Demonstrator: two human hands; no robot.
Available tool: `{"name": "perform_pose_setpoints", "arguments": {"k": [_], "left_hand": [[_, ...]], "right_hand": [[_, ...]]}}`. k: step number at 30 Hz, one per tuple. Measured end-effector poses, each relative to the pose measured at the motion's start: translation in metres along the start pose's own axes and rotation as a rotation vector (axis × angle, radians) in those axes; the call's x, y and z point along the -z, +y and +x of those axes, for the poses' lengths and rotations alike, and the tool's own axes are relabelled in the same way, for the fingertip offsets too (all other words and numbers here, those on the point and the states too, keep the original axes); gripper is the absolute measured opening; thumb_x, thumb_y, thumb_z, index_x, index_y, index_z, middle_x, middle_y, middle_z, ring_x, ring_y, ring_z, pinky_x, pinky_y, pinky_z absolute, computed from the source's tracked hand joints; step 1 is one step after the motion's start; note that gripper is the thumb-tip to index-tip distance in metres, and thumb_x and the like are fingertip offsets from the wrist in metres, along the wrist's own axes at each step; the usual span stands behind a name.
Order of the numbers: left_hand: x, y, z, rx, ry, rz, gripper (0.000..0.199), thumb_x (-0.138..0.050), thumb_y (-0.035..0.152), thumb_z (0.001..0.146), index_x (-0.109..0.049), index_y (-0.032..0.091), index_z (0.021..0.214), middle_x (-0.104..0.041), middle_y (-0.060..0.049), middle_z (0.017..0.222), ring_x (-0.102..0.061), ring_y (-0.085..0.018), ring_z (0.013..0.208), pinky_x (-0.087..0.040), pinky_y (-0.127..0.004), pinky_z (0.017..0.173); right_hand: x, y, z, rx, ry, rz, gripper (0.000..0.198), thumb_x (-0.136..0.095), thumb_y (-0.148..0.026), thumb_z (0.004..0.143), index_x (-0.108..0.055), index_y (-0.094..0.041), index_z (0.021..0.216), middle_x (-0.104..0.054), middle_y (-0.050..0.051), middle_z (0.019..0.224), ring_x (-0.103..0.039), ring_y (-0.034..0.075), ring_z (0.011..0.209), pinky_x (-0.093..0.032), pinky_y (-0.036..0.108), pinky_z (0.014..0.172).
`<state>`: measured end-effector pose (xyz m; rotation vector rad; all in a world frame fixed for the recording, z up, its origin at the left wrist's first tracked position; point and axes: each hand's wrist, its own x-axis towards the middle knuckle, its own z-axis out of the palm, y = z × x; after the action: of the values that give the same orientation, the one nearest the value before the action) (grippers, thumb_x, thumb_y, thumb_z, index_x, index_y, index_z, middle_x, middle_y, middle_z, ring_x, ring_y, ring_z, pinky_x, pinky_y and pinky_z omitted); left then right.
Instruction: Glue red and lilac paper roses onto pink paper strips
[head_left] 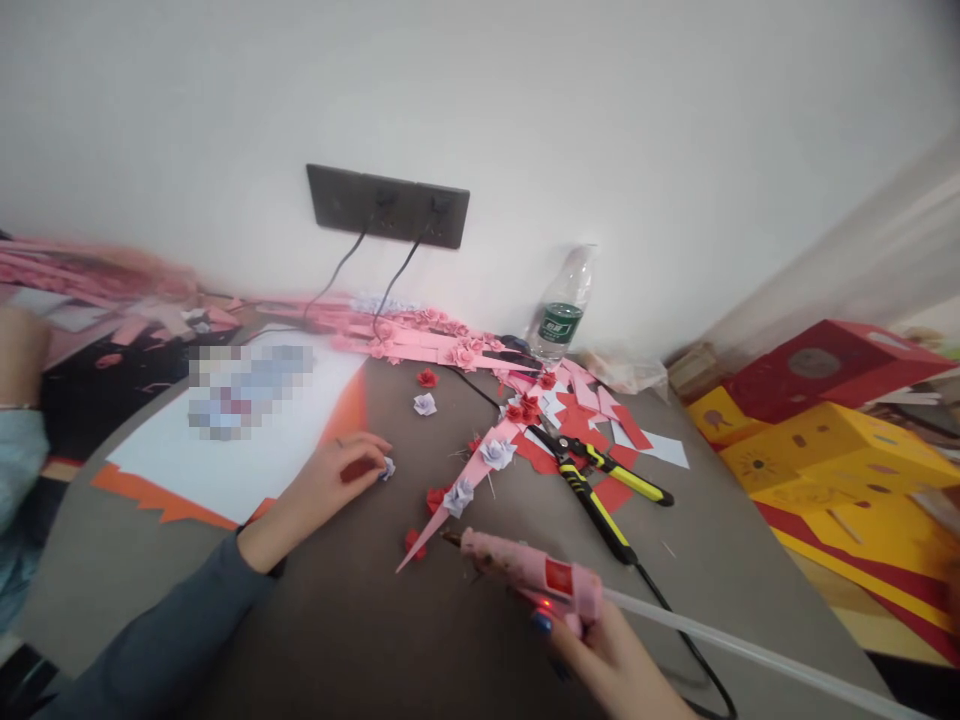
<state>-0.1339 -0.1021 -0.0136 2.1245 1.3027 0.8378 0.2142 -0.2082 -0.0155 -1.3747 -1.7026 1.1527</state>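
Note:
My left hand is over the table with thumb and fingertips pinched on a small pale lavender paper flower. My right hand grips a pink hot glue gun, its red light glowing and a long clear glue stick sticking out of the back. The gun's nozzle is close to a pointed pink paper strip, which bears red and lavender paper flowers. A loose red paper flower and a lavender one lie beyond my left hand.
Yellow-black pliers lie among red and white paper scraps. A plastic bottle stands by the wall, near a wall socket panel. Yellow boxes are at right. Another person's sleeve shows at left, beside white paper.

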Motion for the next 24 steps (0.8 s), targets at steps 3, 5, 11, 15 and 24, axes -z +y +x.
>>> {"name": "perform_pose_setpoints", "arguments": {"k": [3, 5, 11, 15, 24], "left_hand": [[-0.001, 0.0, -0.001, 0.007, 0.009, -0.013, 0.014, -0.055, 0.03, 0.094, -0.065, 0.022, 0.087, -0.073, -0.008, 0.113, -0.071, -0.021, 0.103, -0.056, -0.037, 0.094], [-0.001, -0.001, -0.001, 0.003, 0.008, -0.013, 0.014, -0.055, 0.029, 0.094, -0.065, 0.022, 0.088, -0.073, -0.008, 0.113, -0.071, -0.021, 0.103, -0.056, -0.037, 0.094], [-0.001, -0.002, 0.0, -0.002, -0.002, -0.004, 0.014, -0.055, 0.029, 0.094, -0.064, 0.022, 0.087, -0.072, -0.008, 0.114, -0.071, -0.022, 0.103, -0.056, -0.038, 0.094], [-0.001, -0.002, -0.001, -0.004, -0.002, -0.007, 0.014, -0.054, 0.029, 0.094, -0.065, 0.022, 0.088, -0.072, -0.008, 0.114, -0.071, -0.022, 0.103, -0.056, -0.038, 0.094], [-0.001, 0.0, -0.001, 0.01, 0.01, -0.01, 0.014, -0.055, 0.03, 0.093, -0.064, 0.022, 0.087, -0.073, -0.009, 0.113, -0.071, -0.023, 0.103, -0.056, -0.039, 0.094]], "right_hand": [[-0.009, 0.006, 0.003, -0.016, -0.055, -0.018, 0.051, -0.06, -0.063, 0.09, -0.077, -0.02, 0.111, -0.078, 0.015, 0.1, -0.073, 0.03, 0.093, -0.06, 0.045, 0.087], [-0.011, 0.011, 0.002, -0.034, -0.065, -0.049, 0.05, -0.06, -0.063, 0.09, -0.077, -0.02, 0.109, -0.078, 0.014, 0.101, -0.074, 0.03, 0.093, -0.06, 0.046, 0.087], [-0.015, 0.017, -0.001, -0.019, -0.103, -0.075, 0.047, -0.063, -0.059, 0.09, -0.076, -0.023, 0.116, -0.078, 0.014, 0.104, -0.074, 0.031, 0.094, -0.06, 0.049, 0.088], [-0.015, 0.019, 0.0, 0.01, -0.112, -0.093, 0.042, -0.064, -0.055, 0.09, -0.076, -0.025, 0.117, -0.078, 0.013, 0.104, -0.074, 0.031, 0.095, -0.061, 0.048, 0.085], [-0.017, 0.019, -0.001, -0.027, -0.121, -0.113, 0.042, -0.063, -0.055, 0.091, -0.076, -0.024, 0.116, -0.077, 0.012, 0.102, -0.073, 0.031, 0.094, -0.061, 0.048, 0.085]]}}
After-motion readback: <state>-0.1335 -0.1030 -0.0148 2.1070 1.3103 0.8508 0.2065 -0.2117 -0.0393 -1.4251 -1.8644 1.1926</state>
